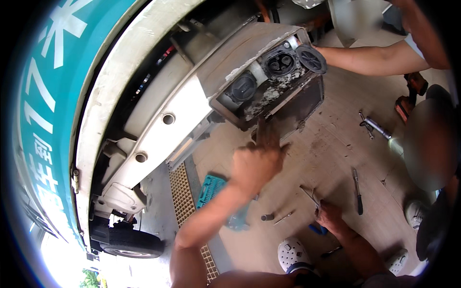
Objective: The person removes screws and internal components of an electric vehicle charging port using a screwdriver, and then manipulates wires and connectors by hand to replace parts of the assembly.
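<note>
My left hand (259, 161) reaches up with its fingers stretched out at the lower edge of an open, dirty metal box (252, 53) under the vehicle. Whether the fingertips touch the edge I cannot tell. Inside are a black charging socket (280, 63), its round cap (311, 58) swung aside, and a second socket with its black cap (243, 87) on. The box's dark flap (307, 103) hangs down. Low over the floor, my right hand (330, 216) is closed on blue-handled pliers (309, 196), their two metal jaws apart.
Another person's forearm (374, 60) reaches behind the box; someone crouches at the right. On the floor lie a screwdriver (358, 194), a lit flashlight (378, 128), a short socket (267, 217), a thin tool (284, 218) and a teal tool case (210, 189). A drain grate (183, 194) runs alongside.
</note>
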Available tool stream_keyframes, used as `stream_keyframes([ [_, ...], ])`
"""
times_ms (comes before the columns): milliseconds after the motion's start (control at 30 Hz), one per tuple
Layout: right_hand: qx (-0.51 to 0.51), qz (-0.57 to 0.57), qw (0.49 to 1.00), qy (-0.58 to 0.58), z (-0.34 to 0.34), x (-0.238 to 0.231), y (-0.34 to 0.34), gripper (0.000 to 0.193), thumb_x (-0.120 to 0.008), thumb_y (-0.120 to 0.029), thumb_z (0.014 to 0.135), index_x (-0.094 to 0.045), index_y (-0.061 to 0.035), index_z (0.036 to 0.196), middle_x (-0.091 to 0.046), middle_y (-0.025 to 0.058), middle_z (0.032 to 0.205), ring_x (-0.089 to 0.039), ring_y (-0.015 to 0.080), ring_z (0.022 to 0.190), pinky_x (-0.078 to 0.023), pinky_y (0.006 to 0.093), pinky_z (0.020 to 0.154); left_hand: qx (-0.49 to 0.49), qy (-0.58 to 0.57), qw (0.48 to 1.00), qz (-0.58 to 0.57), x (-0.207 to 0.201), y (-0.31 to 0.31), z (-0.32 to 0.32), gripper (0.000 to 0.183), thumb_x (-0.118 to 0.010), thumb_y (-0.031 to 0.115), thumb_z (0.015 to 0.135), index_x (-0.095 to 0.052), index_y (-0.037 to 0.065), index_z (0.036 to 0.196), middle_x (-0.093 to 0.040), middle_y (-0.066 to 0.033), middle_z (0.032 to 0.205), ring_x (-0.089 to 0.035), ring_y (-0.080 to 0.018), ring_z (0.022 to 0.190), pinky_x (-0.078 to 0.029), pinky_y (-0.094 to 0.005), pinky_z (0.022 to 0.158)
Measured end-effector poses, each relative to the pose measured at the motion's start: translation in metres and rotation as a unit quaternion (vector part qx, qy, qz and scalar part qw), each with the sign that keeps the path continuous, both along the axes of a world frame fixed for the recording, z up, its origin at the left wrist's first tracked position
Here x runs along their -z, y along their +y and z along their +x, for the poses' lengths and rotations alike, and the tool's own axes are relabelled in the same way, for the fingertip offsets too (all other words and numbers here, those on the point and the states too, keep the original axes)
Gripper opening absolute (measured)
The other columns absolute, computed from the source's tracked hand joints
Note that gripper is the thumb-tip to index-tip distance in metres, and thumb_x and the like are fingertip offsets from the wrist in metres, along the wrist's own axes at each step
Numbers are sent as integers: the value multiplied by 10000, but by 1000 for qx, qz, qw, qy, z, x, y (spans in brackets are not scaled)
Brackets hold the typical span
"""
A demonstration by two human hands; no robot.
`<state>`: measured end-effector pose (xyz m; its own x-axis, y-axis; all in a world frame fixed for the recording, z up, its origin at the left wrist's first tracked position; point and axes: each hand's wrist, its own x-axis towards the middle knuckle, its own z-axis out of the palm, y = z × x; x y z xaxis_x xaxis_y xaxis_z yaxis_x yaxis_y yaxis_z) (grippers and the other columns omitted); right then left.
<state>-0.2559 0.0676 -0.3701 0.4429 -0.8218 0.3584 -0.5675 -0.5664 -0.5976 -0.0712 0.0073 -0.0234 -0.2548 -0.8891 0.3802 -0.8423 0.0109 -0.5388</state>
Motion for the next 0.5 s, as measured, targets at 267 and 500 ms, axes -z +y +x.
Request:
stream_keyframes([
  [267, 18, 25, 993, 115, 5, -9, 5, 169, -703, -208, 720, -586, -104, 783, -609, 100, 688, -630, 299, 615, -508, 420, 538, 131, 102, 984, -66, 11, -33, -13, 398, -641, 407, 876, -697, 72, 1082, -707, -79, 858, -679, -214, 670, -542, -348, 523],
  [500, -15, 122, 979, 164, -3, -29, -23, 288, -700, -313, 770, -653, -65, 909, -650, 145, 870, -657, 316, 828, -537, 431, 741, 146, 227, 918, 289, 74, -19, -45, 269, -604, 334, 911, -679, 91, 1000, -702, -164, 892, -695, -345, 801, -553, -480, 685],
])
